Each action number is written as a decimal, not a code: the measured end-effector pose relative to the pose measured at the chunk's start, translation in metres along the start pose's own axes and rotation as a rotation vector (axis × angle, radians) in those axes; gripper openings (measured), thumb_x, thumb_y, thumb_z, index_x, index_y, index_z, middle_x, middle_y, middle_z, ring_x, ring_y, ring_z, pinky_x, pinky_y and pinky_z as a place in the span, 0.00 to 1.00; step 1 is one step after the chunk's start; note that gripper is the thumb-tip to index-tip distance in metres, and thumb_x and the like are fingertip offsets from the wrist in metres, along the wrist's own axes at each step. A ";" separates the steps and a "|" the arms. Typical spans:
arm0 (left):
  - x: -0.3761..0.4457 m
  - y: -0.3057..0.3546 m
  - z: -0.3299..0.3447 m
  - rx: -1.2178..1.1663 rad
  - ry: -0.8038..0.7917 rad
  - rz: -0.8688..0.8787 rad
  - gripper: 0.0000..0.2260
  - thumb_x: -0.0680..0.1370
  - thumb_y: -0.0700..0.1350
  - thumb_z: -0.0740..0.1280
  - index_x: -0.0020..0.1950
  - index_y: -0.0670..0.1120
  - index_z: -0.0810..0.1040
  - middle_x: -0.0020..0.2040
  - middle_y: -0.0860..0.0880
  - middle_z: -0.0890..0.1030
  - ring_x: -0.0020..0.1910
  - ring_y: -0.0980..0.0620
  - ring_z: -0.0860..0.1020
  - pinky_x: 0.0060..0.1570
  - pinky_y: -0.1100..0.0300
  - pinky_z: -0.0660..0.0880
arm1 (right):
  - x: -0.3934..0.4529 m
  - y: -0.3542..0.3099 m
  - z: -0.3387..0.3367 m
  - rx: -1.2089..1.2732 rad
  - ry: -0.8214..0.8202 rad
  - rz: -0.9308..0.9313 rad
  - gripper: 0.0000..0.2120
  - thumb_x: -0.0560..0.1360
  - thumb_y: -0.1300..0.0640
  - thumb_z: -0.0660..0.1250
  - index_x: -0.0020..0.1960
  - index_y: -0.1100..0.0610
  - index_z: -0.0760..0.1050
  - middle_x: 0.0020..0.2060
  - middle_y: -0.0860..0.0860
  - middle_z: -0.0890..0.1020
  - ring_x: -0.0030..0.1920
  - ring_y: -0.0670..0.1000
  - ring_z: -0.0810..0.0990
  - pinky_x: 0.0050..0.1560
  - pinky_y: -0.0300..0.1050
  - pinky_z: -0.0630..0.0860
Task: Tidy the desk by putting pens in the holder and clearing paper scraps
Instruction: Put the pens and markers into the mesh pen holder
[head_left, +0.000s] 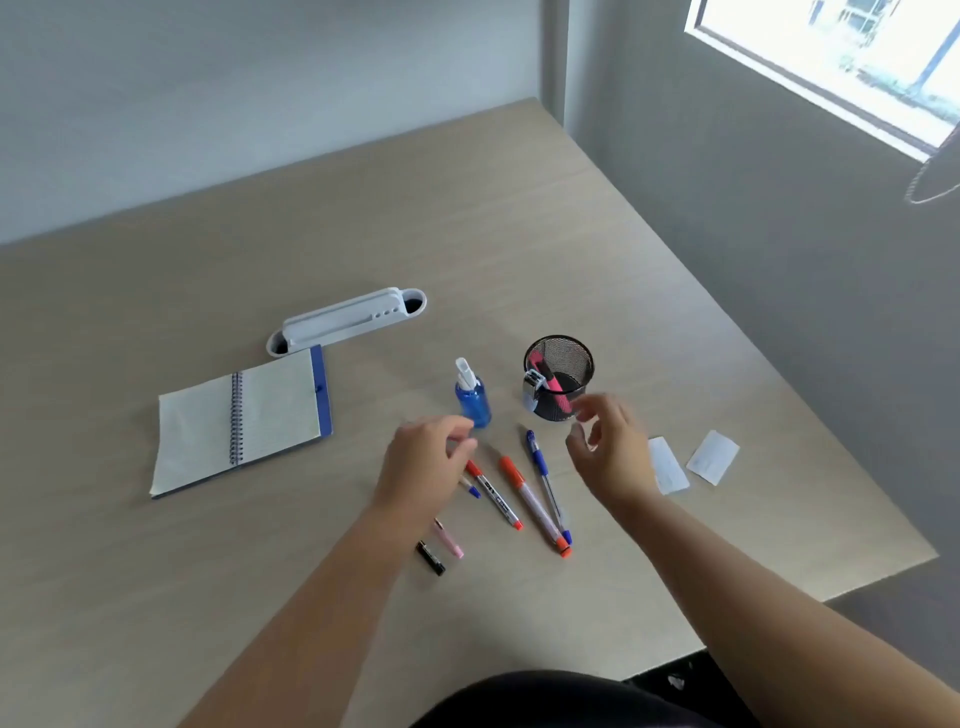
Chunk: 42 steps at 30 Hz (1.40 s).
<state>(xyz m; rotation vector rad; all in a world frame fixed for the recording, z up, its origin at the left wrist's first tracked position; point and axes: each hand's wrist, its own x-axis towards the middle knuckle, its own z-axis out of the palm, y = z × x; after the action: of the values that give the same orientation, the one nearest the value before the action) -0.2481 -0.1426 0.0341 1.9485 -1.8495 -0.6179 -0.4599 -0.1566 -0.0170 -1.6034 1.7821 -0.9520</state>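
A black mesh pen holder (566, 358) stands right of centre with a pink highlighter (548, 379) and a small silver item inside. Loose on the desk lie a red-capped marker (493, 493), an orange-capped marker (532, 504) and a blue pen (543, 467). Partly under my left forearm are a pink pen (451, 541), a black pen (431, 558) and a small blue-tipped pen (471, 489). Two white paper scraps (669, 467) (712, 457) lie right of my right hand. My left hand (426, 467) hovers over the pens, fingers curled, empty. My right hand (610, 447) is open just below the holder.
A blue spray bottle (471, 397) stands just left of the holder, close to my left fingertips. An open spiral notebook (275, 421) lies at the left, with a white oblong desk organiser (348, 319) behind it. The desk's right edge (831, 452) runs diagonally along a grey wall.
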 end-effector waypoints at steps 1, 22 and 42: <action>-0.010 -0.014 0.003 -0.034 -0.030 -0.120 0.07 0.74 0.44 0.72 0.51 0.47 0.84 0.44 0.49 0.86 0.43 0.49 0.83 0.49 0.58 0.78 | -0.007 0.004 0.009 -0.059 -0.097 0.016 0.10 0.74 0.62 0.65 0.54 0.54 0.76 0.45 0.47 0.76 0.37 0.47 0.75 0.39 0.40 0.68; 0.022 0.016 0.105 0.058 -0.247 -0.256 0.12 0.74 0.43 0.66 0.56 0.43 0.73 0.54 0.42 0.80 0.55 0.42 0.78 0.54 0.53 0.75 | 0.040 -0.040 -0.054 0.070 0.050 0.090 0.06 0.72 0.58 0.70 0.47 0.51 0.76 0.38 0.44 0.79 0.37 0.45 0.75 0.34 0.35 0.69; 0.077 0.089 0.013 -0.005 0.194 0.278 0.11 0.77 0.50 0.68 0.53 0.45 0.74 0.50 0.47 0.81 0.42 0.44 0.80 0.43 0.51 0.77 | 0.035 0.011 -0.024 0.004 -0.029 0.300 0.20 0.73 0.59 0.66 0.65 0.53 0.73 0.58 0.54 0.77 0.55 0.55 0.78 0.54 0.47 0.74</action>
<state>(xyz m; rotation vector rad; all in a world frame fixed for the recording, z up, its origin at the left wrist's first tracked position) -0.3267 -0.2242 0.0683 1.6411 -1.9431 -0.3346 -0.4899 -0.1871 -0.0099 -1.2922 1.9293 -0.7866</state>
